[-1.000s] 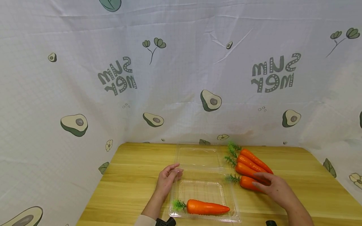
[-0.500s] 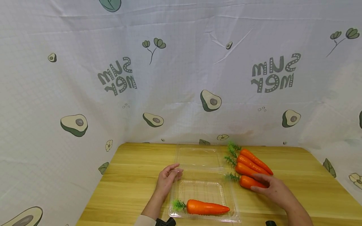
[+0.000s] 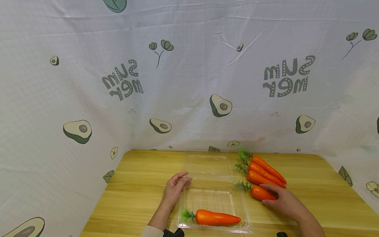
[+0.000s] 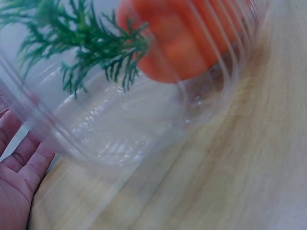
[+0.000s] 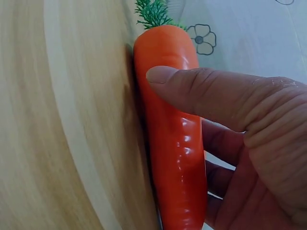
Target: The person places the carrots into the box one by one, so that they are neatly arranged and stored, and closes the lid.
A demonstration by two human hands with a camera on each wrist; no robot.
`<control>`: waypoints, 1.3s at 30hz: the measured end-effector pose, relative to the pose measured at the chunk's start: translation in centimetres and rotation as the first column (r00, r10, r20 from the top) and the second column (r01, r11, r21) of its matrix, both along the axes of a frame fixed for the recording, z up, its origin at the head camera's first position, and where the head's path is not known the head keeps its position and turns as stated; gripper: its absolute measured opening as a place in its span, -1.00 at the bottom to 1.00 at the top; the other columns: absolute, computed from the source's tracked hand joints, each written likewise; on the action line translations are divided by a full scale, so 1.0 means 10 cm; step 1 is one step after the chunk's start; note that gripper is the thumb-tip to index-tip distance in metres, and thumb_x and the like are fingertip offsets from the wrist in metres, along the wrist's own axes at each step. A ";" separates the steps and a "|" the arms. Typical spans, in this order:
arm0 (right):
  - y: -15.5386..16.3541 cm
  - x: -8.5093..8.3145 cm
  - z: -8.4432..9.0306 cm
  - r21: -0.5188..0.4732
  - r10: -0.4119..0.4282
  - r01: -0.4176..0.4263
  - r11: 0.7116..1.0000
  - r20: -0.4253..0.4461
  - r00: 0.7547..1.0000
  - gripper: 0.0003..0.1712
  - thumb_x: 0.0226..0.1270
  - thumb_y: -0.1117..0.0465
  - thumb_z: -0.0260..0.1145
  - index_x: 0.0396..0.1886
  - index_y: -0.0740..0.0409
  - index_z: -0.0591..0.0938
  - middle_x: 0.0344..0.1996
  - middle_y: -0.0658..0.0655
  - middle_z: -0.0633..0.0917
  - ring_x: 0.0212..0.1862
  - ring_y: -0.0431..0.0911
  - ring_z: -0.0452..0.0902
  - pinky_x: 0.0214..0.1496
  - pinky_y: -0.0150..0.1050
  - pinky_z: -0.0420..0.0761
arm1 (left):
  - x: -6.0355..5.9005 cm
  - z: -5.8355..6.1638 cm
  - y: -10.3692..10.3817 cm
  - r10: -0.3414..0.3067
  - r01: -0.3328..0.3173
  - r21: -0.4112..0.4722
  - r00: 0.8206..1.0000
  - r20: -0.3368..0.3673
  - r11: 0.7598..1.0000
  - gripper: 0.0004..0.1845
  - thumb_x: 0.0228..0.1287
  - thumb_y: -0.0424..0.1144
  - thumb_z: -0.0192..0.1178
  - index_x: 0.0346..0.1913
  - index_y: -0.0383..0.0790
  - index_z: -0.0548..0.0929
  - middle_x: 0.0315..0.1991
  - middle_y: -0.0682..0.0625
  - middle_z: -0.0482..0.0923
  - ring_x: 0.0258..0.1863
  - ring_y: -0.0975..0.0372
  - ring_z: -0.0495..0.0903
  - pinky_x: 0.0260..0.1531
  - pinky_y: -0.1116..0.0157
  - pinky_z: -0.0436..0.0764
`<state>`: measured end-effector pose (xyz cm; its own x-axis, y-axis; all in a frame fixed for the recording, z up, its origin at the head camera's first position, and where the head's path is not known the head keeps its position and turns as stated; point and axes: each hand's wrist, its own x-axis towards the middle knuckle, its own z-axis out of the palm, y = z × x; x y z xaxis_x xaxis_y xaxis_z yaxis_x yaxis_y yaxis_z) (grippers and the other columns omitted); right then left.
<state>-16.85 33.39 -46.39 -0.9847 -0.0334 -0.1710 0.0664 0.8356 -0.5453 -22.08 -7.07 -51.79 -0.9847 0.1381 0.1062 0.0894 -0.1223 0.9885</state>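
My right hand [image 3: 285, 200] grips an orange carrot [image 3: 261, 193] with a green leafy top. In the right wrist view the thumb [image 5: 165, 81] lies across this carrot [image 5: 177, 139], and the other fingers are behind its far side. Straight, relaxed fingers of my left hand [image 3: 173, 191] touch the left edge of a clear plastic clamshell box [image 3: 246, 215], whose lid [image 3: 208, 164] is folded back. Inside the box's near side lies another carrot [image 3: 217, 218], leaves to the left. From the left wrist, its green leaves [image 4: 91, 48] show through the clear wall.
Several more carrots [image 3: 266, 169] lie side by side right of the lid, just beyond my right hand. All rest on a wooden table [image 3: 133, 197]. A white curtain [image 3: 189, 82] printed with avocados hangs behind and around the sides.
My right hand has come in around the nearest loose carrot, and the carrot has shifted slightly away from the others. The left hand and the box have not moved.
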 end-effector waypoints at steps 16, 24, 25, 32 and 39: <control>0.03 0.02 0.04 -0.020 0.043 -0.043 0.999 -0.013 0.999 -0.22 0.19 -0.17 0.52 0.32 0.13 0.59 0.16 0.32 0.68 0.19 0.23 0.59 0.12 0.16 0.58 | 0.02 0.02 0.01 0.011 -0.011 0.000 1.000 0.016 1.000 -0.57 0.54 -0.28 0.10 0.32 -0.48 0.50 0.07 -0.41 0.68 0.02 -0.08 0.74 0.03 0.22 0.74; 0.03 0.02 0.13 0.003 0.006 -0.006 1.000 -0.001 1.000 -0.09 0.20 -0.27 0.48 0.41 0.15 0.51 0.25 0.50 0.56 0.22 0.37 0.50 0.15 0.33 0.51 | 0.01 0.03 0.00 0.003 -0.003 -0.009 1.000 0.015 1.000 -0.57 0.54 -0.28 0.10 0.32 -0.48 0.50 0.07 -0.40 0.68 0.02 -0.04 0.75 0.02 0.25 0.74; 0.03 0.03 0.15 -0.001 0.001 -0.001 1.000 -0.002 1.000 -0.08 0.19 -0.28 0.47 0.42 0.13 0.51 0.26 0.50 0.54 0.23 0.37 0.49 0.15 0.33 0.51 | 0.01 0.02 0.00 0.002 -0.002 -0.012 1.000 0.017 1.000 -0.57 0.54 -0.28 0.10 0.32 -0.48 0.50 0.07 -0.40 0.69 0.01 -0.03 0.75 0.02 0.25 0.74; -0.02 0.04 0.24 -0.014 -0.023 0.023 1.000 -0.029 0.999 -0.06 0.19 -0.31 0.45 0.45 0.08 0.49 0.30 0.52 0.50 0.19 0.30 0.50 0.12 0.24 0.53 | 0.01 0.02 -0.02 -0.008 0.008 -0.007 1.000 -0.019 1.000 -0.55 0.55 -0.23 0.09 0.32 -0.49 0.49 0.04 -0.33 0.72 -0.03 0.06 0.77 -0.01 0.27 0.75; -0.04 0.07 0.32 0.010 -0.043 0.044 0.999 -0.053 0.998 -0.09 0.23 -0.28 0.44 0.45 0.12 0.47 0.27 0.54 0.50 0.11 0.28 0.52 0.05 0.16 0.60 | 0.00 -0.02 -0.03 -0.020 0.020 -0.002 0.996 -0.087 1.000 -0.56 0.55 -0.25 0.07 0.29 -0.53 0.50 -0.04 -0.21 0.78 -0.10 0.17 0.79 -0.08 0.32 0.75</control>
